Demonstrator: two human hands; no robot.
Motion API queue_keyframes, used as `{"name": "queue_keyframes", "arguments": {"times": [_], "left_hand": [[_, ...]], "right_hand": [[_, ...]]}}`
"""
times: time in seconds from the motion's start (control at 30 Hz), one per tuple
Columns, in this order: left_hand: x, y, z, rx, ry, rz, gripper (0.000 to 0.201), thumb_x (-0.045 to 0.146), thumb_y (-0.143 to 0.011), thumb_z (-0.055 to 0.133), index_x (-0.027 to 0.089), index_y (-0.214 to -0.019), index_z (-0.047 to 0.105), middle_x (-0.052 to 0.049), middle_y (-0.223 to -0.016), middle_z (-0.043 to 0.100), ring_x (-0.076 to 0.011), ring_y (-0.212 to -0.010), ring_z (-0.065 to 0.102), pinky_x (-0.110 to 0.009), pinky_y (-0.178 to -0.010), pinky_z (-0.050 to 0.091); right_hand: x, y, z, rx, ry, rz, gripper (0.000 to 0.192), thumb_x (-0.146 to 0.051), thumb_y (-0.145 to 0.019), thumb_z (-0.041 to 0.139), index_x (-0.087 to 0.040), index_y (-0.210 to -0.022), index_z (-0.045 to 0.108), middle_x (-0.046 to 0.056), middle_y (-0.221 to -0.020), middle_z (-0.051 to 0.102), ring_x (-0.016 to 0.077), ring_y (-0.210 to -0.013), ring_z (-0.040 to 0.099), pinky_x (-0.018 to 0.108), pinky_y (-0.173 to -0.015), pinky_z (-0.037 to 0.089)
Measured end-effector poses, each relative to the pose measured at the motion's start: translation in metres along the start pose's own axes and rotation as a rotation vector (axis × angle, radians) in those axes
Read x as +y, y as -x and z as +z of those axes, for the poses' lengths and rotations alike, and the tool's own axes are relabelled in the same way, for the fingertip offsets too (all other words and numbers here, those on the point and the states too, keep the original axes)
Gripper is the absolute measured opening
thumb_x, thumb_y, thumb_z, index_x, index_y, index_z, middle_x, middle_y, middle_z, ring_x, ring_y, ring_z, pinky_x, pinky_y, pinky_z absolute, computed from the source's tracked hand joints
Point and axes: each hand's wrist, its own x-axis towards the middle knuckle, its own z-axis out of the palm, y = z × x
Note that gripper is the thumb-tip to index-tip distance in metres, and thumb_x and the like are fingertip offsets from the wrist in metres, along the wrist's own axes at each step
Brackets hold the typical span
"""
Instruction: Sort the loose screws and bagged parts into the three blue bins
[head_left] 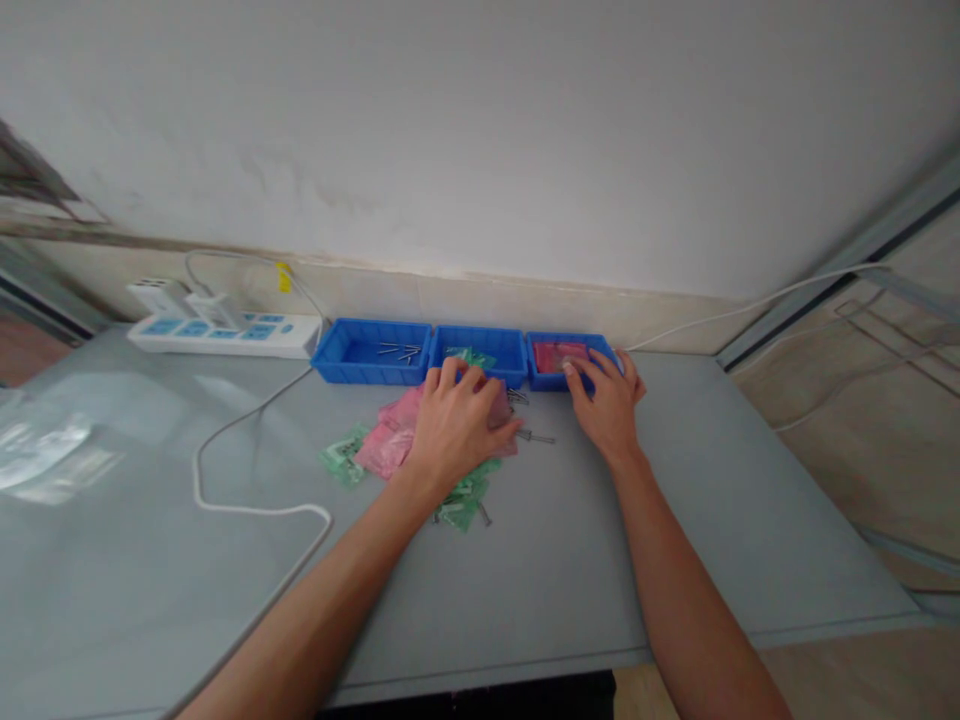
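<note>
My left hand (pixel 459 425) lies over a pile of pink plastic bags (pixel 390 435), its fingers bent and spread, thumb stretched to the right. Green plastic bags (pixel 465 500) stick out below it, and another green bag (pixel 345 457) lies left of the pile. My right hand (pixel 609 402) reaches over the front right of the right blue bin (pixel 551 382), thumb and fingers apart. Inside that bin, a pink bag (pixel 556 357) lies by the thumb. Loose screws (pixel 536 437) lie between the hands, and one more screw (pixel 485 514) is by the green bags.
The left blue bin (pixel 371 372) holds a few thin metal screws; the middle blue bin (pixel 502 345) holds green bags. A white power strip (pixel 277 342) with plugs stands left, its cable (pixel 262 510) crossing the grey table (pixel 540 580). Clear plastic (pixel 52 455) lies far left. A wall is behind.
</note>
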Motion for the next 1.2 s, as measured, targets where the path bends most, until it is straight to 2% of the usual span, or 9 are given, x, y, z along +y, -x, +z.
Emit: {"name": "queue_keyframes", "arguments": {"times": [0.13, 0.2, 0.3, 0.53, 0.7, 0.83, 1.0, 1.1, 1.2], "left_hand": [[-0.002, 0.0, 0.006, -0.044, 0.004, 0.025, 0.044, 0.054, -0.075, 0.084, 0.02, -0.101, 0.071, -0.013, -0.104, 0.071, -0.0399, -0.112, 0.052, -0.052, -0.091, 0.042], [-0.003, -0.001, 0.009, -0.056, -0.003, 0.056, 0.039, 0.05, -0.078, 0.083, 0.019, -0.099, 0.071, -0.013, -0.102, 0.072, -0.0385, -0.112, 0.053, -0.051, -0.092, 0.042], [-0.004, -0.002, 0.009, -0.069, -0.007, 0.09, 0.026, 0.043, -0.088, 0.075, 0.018, -0.096, 0.07, -0.012, -0.101, 0.071, -0.0359, -0.111, 0.054, -0.049, -0.092, 0.044], [-0.017, -0.002, 0.001, -0.031, 0.028, -0.073, 0.037, 0.035, -0.087, 0.075, 0.019, -0.119, 0.068, -0.014, -0.126, 0.065, -0.035, -0.116, 0.058, -0.048, -0.095, 0.049], [-0.025, -0.005, 0.002, -0.029, 0.305, -0.095, 0.036, 0.021, -0.088, 0.071, 0.022, -0.124, 0.067, -0.01, -0.126, 0.065, -0.0256, -0.107, 0.068, -0.039, -0.093, 0.056], [-0.019, -0.008, -0.002, 0.147, 0.652, -0.118, 0.027, 0.019, -0.086, 0.073, 0.022, -0.113, 0.073, -0.006, -0.112, 0.072, -0.0216, -0.102, 0.071, -0.034, -0.094, 0.057], [-0.009, -0.012, -0.009, 0.276, 1.127, -0.322, 0.03, 0.037, -0.078, 0.083, 0.019, -0.1, 0.074, -0.005, -0.094, 0.077, -0.0196, -0.085, 0.073, -0.029, -0.079, 0.06], [-0.009, -0.013, -0.006, 0.304, 1.274, -0.442, 0.031, 0.042, -0.077, 0.083, 0.017, -0.091, 0.071, -0.005, -0.089, 0.077, -0.0184, -0.078, 0.073, -0.026, -0.068, 0.06], [-0.011, -0.015, 0.001, 0.277, 1.343, -0.49, 0.038, 0.044, -0.074, 0.085, 0.017, -0.096, 0.07, -0.005, -0.086, 0.077, -0.0179, -0.074, 0.073, -0.025, -0.062, 0.059]], "right_hand": [[-0.018, -0.002, -0.009, 0.042, -0.134, -0.128, 0.029, -0.039, -0.099, 0.055, -0.023, -0.114, 0.074, 0.013, -0.122, 0.069, 0.0317, -0.119, 0.057, 0.051, -0.105, 0.041], [-0.027, -0.001, -0.013, -0.063, -0.275, -0.203, 0.026, -0.034, -0.1, 0.053, -0.022, -0.111, 0.074, 0.011, -0.107, 0.072, 0.0252, -0.096, 0.065, 0.042, -0.094, 0.049], [-0.036, 0.003, -0.013, -0.252, -0.383, -0.252, 0.024, -0.032, -0.1, 0.053, -0.022, -0.106, 0.073, 0.008, -0.095, 0.073, 0.0204, -0.074, 0.063, 0.036, -0.078, 0.053], [-0.035, 0.01, -0.008, -0.557, -0.43, -0.249, 0.03, -0.04, -0.087, 0.073, -0.022, -0.112, 0.073, 0.005, -0.091, 0.074, 0.0163, -0.062, 0.06, 0.033, -0.066, 0.051], [-0.04, 0.013, -0.004, -0.595, -0.434, -0.254, 0.048, -0.051, -0.077, 0.083, -0.023, -0.115, 0.073, 0.004, -0.088, 0.074, 0.0192, -0.071, 0.063, 0.033, -0.068, 0.051], [-0.046, 0.012, -0.004, -0.582, -0.491, -0.189, 0.043, -0.048, -0.08, 0.082, -0.023, -0.114, 0.073, 0.003, -0.089, 0.072, 0.0167, -0.067, 0.059, 0.03, -0.063, 0.047], [-0.051, 0.007, -0.011, -0.531, -0.702, -0.129, 0.032, -0.052, -0.082, 0.078, -0.02, -0.088, 0.074, 0.006, -0.096, 0.07, 0.0179, -0.078, 0.061, 0.03, -0.068, 0.05], [-0.051, 0.003, -0.011, -0.558, -0.904, 0.064, 0.036, -0.058, -0.082, 0.075, -0.022, -0.087, 0.071, 0.005, -0.091, 0.073, 0.0213, -0.083, 0.067, 0.035, -0.074, 0.056], [-0.048, 0.0, -0.007, -0.458, -1.038, 0.303, 0.041, -0.061, -0.077, 0.078, -0.024, -0.09, 0.066, 0.004, -0.088, 0.075, 0.0236, -0.081, 0.072, 0.04, -0.077, 0.061]]}}
